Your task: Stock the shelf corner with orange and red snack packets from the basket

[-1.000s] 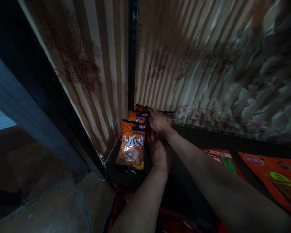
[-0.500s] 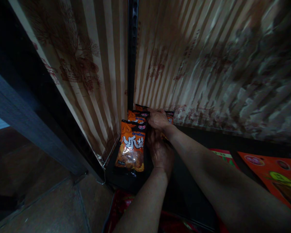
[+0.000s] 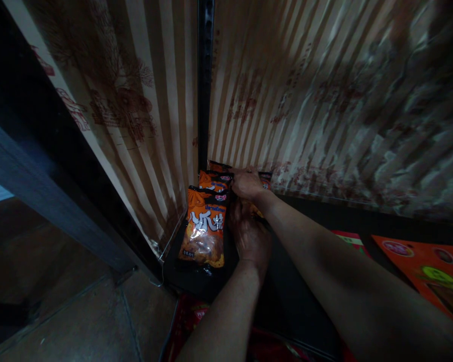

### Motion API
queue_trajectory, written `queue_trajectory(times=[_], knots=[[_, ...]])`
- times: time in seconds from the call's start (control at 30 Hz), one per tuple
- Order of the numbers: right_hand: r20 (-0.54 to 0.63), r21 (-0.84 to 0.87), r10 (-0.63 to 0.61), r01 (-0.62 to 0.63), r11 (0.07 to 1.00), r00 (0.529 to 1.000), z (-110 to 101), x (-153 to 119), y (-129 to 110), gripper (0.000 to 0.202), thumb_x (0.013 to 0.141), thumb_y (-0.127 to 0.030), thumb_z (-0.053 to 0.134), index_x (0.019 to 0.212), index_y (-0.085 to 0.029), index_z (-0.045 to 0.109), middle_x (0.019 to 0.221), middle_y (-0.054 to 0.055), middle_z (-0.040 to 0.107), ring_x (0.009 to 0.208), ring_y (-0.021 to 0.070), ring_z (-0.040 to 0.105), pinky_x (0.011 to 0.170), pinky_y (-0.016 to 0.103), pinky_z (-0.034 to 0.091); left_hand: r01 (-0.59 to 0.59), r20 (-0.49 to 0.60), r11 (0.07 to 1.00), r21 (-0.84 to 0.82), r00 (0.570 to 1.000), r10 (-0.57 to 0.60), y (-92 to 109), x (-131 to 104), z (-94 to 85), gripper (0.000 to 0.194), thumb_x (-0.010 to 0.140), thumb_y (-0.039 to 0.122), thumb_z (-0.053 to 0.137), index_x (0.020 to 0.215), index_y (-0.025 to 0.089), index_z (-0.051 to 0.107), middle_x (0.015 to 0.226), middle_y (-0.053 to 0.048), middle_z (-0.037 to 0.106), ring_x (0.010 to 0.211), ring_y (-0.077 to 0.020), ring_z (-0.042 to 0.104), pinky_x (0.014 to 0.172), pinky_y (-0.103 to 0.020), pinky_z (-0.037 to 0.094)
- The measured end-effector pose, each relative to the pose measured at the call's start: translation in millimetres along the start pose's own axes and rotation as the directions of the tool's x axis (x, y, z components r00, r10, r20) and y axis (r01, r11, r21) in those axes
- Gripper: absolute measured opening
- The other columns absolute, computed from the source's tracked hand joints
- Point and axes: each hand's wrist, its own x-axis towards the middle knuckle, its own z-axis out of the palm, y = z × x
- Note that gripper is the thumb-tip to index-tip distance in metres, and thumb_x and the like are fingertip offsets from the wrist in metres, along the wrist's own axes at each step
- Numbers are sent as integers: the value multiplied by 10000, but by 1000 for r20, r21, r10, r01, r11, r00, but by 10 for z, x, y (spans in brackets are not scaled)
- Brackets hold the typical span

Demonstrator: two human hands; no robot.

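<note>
In the shelf corner, my right hand (image 3: pixel 247 183) is closed over the upper part of an orange snack bag (image 3: pixel 257 210), mostly covered by my hands and wrist. Just below, my left hand (image 3: pixel 249 236) grips the same bag lower down, its fingertips hidden. Left of my hands an orange and black snack bag (image 3: pixel 206 231) with white lettering leans upright, shiny at its front. A similar snack bag (image 3: pixel 213 179) stands behind it. Further orange bags (image 3: pixel 265 182) show at the back, partly hidden by my right hand.
A black metal post (image 3: pixel 205 85) rises at the corner between striped, printed paper sheets (image 3: pixel 245 100). Flat orange packaging (image 3: pixel 423 271) lies at the right of the dark shelf (image 3: pixel 287 281). Red packages (image 3: pixel 189 317) are below the front edge. Floor tiles (image 3: pixel 94 317) show lower left.
Almost nothing differs. Both hands stay at the bag in the corner, and the view has shifted very slightly.
</note>
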Motion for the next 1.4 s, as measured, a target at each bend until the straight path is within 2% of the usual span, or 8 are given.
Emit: queue_trajectory(times=[0.2, 0.37, 0.5, 0.7, 0.8, 0.97, 1.13, 1.4], knots=[[-35, 8, -21, 21, 1000, 999, -24, 28, 15, 594, 831, -164, 395, 1422, -120, 358, 1472, 139, 405, 1338, 272, 397, 1119, 521, 177, -9, -17, 1000, -18, 1000, 9, -8, -2, 18, 579, 732, 26, 441, 1279, 198, 519, 1380, -95, 514, 1349, -226, 385, 1136, -432, 301], [15, 32, -34, 33, 999, 999, 18, 67, 63, 536, 865, -209, 402, 1401, -188, 406, 1460, 118, 431, 1341, 266, 392, 1108, 558, 175, 6, -10, 1000, -30, 1000, -6, -1, -12, 18, 585, 728, 15, 424, 1286, 169, 511, 1411, -103, 480, 1369, -213, 355, 1153, -413, 278], [-69, 41, -19, 22, 999, 997, 10, 18, 112, 600, 838, -217, 454, 1428, -160, 360, 1481, 141, 391, 1363, 290, 345, 1107, 531, 203, 27, 0, 999, -27, 1000, -28, -17, -12, 30, 554, 752, 25, 412, 1285, 142, 507, 1426, -120, 460, 1373, -216, 348, 1160, -414, 268], [-322, 123, 301, -276, 953, 898, -22, -281, 283, 531, 843, -252, 426, 1356, -121, 446, 1470, 191, 373, 1366, 378, 288, 1043, 572, 271, 67, 18, 998, 14, 998, -67, -41, -18, 60, 481, 772, 57, 438, 1240, 104, 538, 1408, -154, 473, 1370, -241, 351, 1152, -428, 272], [-293, 147, 383, -355, 923, 876, 29, -398, 376, 492, 842, -326, 448, 1298, -152, 511, 1435, 206, 406, 1304, 406, 363, 955, 577, 365, 73, 12, 997, 20, 997, -73, -17, -35, 49, 482, 775, 50, 432, 1243, 102, 535, 1413, -152, 468, 1373, -241, 346, 1148, -433, 272], [-201, 162, 342, -313, 936, 918, 123, -440, 437, 410, 875, -280, 413, 1231, -136, 555, 1270, 190, 564, 1163, 295, 535, 939, 397, 431, 81, 1, 996, 30, 997, -81, 23, -45, 20, 499, 746, 13, 413, 1213, 115, 558, 1397, -142, 488, 1366, -240, 358, 1139, -441, 283], [-195, 159, 324, -296, 942, 926, 135, -416, 408, 392, 904, -265, 372, 1213, -103, 550, 1255, 188, 572, 1143, 258, 554, 945, 329, 438, 94, 1, 995, 32, 996, -94, 33, -32, 7, 499, 751, 21, 421, 1220, 123, 558, 1403, -144, 481, 1366, -239, 358, 1138, -438, 285], [-189, 132, 331, -310, 941, 924, 189, -412, 410, 372, 909, -248, 371, 1209, -112, 545, 1205, 192, 587, 1164, 273, 539, 937, 347, 436, 106, 29, 992, 74, 994, -108, 47, -44, -15, 512, 750, 34, 419, 1237, 144, 537, 1423, -127, 462, 1387, -250, 314, 1123, -495, 278]])
